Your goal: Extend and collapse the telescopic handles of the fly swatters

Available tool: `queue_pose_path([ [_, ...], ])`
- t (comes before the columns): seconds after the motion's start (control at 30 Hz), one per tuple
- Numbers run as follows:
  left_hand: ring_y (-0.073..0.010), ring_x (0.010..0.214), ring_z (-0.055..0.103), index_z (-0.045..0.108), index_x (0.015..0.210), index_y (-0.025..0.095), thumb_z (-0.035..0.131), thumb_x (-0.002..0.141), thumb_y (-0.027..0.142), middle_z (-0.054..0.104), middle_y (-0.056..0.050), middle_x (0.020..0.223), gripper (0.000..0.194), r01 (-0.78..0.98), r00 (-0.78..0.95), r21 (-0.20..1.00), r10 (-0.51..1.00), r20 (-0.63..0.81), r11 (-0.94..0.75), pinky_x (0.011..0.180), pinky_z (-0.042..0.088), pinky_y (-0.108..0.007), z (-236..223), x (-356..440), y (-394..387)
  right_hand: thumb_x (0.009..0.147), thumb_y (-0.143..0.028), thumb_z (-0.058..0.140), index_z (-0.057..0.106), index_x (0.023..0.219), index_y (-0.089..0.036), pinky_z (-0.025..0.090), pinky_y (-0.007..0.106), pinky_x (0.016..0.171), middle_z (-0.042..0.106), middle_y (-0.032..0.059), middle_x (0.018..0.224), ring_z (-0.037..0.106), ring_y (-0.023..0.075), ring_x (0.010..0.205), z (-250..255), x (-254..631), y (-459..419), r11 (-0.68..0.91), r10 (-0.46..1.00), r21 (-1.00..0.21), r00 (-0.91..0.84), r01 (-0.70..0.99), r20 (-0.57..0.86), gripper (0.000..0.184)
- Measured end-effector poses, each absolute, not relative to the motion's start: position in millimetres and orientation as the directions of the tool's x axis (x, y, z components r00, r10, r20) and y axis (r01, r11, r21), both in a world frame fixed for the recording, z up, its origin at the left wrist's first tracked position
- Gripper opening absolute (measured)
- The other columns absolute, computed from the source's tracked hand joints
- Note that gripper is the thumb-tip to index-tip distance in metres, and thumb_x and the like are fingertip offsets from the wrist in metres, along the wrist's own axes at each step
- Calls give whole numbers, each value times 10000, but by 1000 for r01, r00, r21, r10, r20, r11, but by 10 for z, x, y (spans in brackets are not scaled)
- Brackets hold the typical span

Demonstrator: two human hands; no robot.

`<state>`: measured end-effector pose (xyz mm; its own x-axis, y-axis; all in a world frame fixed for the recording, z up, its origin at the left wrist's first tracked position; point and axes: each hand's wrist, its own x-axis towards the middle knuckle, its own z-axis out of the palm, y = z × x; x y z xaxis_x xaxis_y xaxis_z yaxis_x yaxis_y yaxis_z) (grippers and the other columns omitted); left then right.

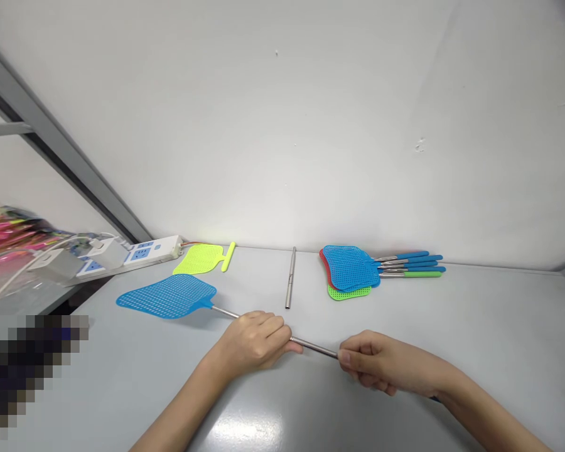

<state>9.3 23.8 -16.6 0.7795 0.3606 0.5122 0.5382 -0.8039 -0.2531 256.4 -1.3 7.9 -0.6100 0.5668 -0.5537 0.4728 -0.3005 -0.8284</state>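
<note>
A blue fly swatter with a thin metal rod is held just over the table, its mesh head pointing left. My left hand is wrapped round the rod not far from the head. Further right, my right hand pinches the same rod; a dark bit of the handle end shows under the wrist, the rest being hidden. Beyond my hands lies a loose metal rod. A yellow swatter head and a separate yellow handle piece lie at the back left.
Back right, a stack of fly swatters in blue, red and green lies against the wall, handles to the right. A white power strip with plugged-in adapters runs along the left edge. Bagged colourful items sit beyond it. The table is grey.
</note>
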Motion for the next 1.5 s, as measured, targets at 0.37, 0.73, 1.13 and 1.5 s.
queue_pose_path([
  [0.37,-87,445,365,424,546,171,460,834,350,386,44,483,341,546,768,-242,364,526,-802,471,308,-219,-161,58,253,810,-486,396,402,656,-168,255,142,410,344,-43,577,304,54,495,53,2594,1,-293,562,-833,-620,469,-547,353],
  [0.73,-87,484,367,485,604,167,458,841,315,397,38,513,281,580,721,-92,458,520,-809,486,295,-225,-176,73,211,815,-449,398,446,680,-162,244,142,427,356,-38,601,292,52,502,87,2620,54,-311,536,-815,-618,489,-575,320],
  [1.13,-110,554,423,523,745,168,425,857,258,480,11,587,174,601,709,68,571,414,-796,542,305,-243,-234,81,192,815,-456,404,474,703,-159,228,153,405,353,-48,555,280,46,460,76,2667,89,-286,548,-829,-627,481,-554,325],
  [1.5,-107,572,441,559,818,186,421,856,240,492,9,615,154,607,694,135,605,390,-783,562,331,-243,-236,90,178,823,-464,399,486,711,-161,249,162,422,356,-50,551,291,49,458,24,2687,98,-248,565,-836,-628,489,-535,335],
])
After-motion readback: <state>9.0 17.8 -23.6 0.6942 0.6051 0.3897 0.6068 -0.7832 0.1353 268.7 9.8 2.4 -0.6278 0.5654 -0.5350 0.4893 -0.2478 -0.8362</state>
